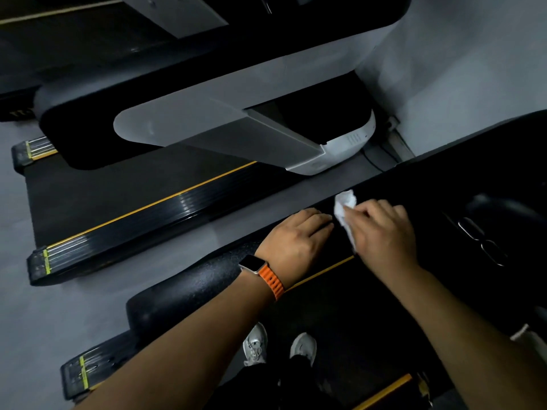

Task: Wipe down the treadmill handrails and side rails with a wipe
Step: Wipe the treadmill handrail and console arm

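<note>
The white wipe (344,202) is crumpled into a soft, bumpy ball. It sits on the black handrail (207,279) of the treadmill. The right hand (384,229) holds it, with the fingers (359,213) curled round it. Most of the wipe pokes out at 11 o'clock from those fingers. The left hand (296,235) lies flat on the same rail at 9 o'clock from the wipe, fingers straight and close together, tips just beside it. An orange watch (251,265) is on that wrist. Two grey shoes (255,344) stand at 6 o'clock. Another treadmill (133,208) lies at 10 o'clock.
</note>
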`<state>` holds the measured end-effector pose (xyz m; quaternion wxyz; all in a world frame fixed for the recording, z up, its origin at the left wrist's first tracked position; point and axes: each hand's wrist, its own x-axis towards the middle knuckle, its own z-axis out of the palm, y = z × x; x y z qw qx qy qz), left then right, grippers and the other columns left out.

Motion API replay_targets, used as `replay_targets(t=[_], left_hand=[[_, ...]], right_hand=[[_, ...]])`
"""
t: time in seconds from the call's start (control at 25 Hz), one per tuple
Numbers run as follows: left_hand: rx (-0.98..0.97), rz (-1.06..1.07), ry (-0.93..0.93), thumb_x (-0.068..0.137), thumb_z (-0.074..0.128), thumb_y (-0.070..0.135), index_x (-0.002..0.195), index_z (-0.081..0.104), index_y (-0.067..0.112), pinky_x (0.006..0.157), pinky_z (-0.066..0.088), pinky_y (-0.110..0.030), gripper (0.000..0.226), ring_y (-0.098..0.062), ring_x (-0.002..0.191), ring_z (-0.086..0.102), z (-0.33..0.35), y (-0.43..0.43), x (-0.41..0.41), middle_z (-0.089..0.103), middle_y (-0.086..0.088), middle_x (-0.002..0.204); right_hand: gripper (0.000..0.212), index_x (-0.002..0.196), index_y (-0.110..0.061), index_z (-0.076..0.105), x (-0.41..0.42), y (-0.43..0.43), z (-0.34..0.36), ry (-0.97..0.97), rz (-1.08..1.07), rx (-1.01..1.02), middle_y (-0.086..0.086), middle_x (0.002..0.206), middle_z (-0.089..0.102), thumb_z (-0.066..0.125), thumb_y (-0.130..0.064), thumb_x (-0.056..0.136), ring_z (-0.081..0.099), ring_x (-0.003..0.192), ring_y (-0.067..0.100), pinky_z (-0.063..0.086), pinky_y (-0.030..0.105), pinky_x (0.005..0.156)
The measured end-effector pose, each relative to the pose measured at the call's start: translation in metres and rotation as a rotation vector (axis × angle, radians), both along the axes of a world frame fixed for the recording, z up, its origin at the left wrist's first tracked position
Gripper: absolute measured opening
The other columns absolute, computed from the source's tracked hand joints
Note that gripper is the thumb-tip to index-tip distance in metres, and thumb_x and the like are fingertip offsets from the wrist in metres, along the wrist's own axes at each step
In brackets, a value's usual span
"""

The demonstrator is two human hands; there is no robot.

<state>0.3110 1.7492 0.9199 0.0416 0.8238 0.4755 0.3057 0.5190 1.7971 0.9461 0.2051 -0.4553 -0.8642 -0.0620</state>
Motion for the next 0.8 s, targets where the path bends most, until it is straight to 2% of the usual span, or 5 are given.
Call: replay_targets(t=[0.16,0.32,0.52,0.72,0.8], left_hand=[[0.007,0.018,0.011,0.101,0.065,0.012,0.122,0.072,0.002,0.100,0.053,-0.041,0.024,-0.032,0.118,0.062,0.000,-0.002,0.001,0.068,-0.014,0.126],[-0.001,0.003,0.029,0.102,0.063,0.012,0.123,0.071,0.001,0.099,0.054,-0.045,0.025,-0.034,0.118,0.063,0.000,-0.002,0.000,0.068,-0.015,0.127],[-0.026,0.010,0.044,0.105,0.060,0.015,0.125,0.070,0.003,0.097,0.054,-0.046,0.026,-0.033,0.121,0.061,0.001,-0.003,-0.001,0.067,-0.014,0.130],[-0.035,0.010,0.034,0.104,0.059,0.017,0.123,0.070,0.003,0.094,0.055,-0.046,0.026,-0.032,0.118,0.062,0.003,-0.002,-0.003,0.067,-0.014,0.127],[-0.040,0.031,0.014,0.104,0.060,0.016,0.119,0.073,0.003,0.092,0.056,-0.045,0.023,-0.032,0.115,0.063,0.005,-0.003,-0.002,0.069,-0.013,0.123]], right_hand=[[0.022,0.107,-0.012,0.074,0.022,0.016,-0.004,0.151,-0.275,0.008,0.011,0.092,0.061,0.055,-0.015,0.096,0.058,0.080,0.037,0.038,0.042,0.065],[0.025,0.118,-0.014,0.073,-0.005,-0.026,-0.016,0.107,-0.023,0.062,0.010,0.090,0.062,0.054,-0.014,0.101,0.056,0.076,0.034,0.039,0.044,0.062],[0.024,0.118,-0.015,0.073,0.018,0.000,-0.016,0.253,-0.311,0.055,0.010,0.092,0.062,0.053,-0.017,0.103,0.059,0.080,0.036,0.040,0.044,0.066],[0.025,0.121,-0.015,0.072,-0.012,-0.038,-0.024,0.132,-0.027,0.095,0.009,0.089,0.062,0.057,-0.016,0.102,0.057,0.076,0.034,0.037,0.043,0.063],[0.024,0.118,-0.018,0.073,0.006,-0.015,-0.016,0.135,-0.109,0.092,0.009,0.090,0.062,0.056,-0.018,0.102,0.056,0.077,0.034,0.036,0.043,0.063]])
